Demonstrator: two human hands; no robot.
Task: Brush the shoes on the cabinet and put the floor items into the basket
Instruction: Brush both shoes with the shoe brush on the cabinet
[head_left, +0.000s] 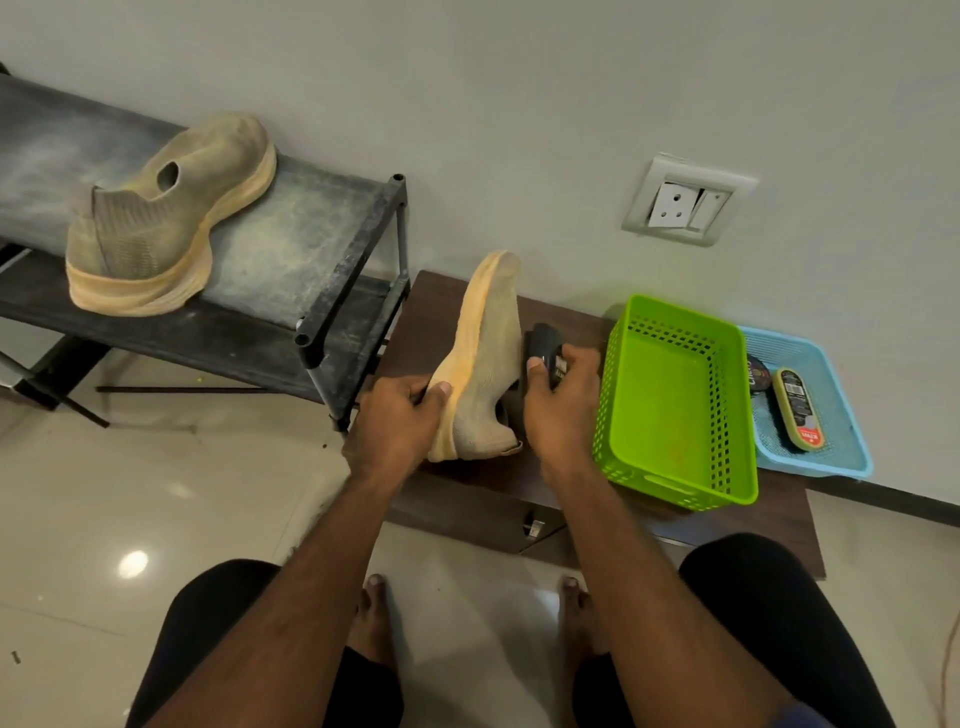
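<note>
Pale plastered wall (519, 104) above glossy cream floor tiles (130, 493).
Mounted on the wall at right, a white switch plate (688, 200) with a three-pin socket and a rocker switch, its cover sitting crooked. Along the foot of the wall, a dark skirting strip (904, 493). At left, a dusty black metal-framed shoe rack (322, 249), fabric shelves streaked grey, corner posts capped with open tube ends. Beside it, against the wall, a low dark-brown wooden cabinet (441, 296). On the tiles at lower left, a bright round reflection of a ceiling light (133, 564); scattered specks of dirt nearby.
</note>
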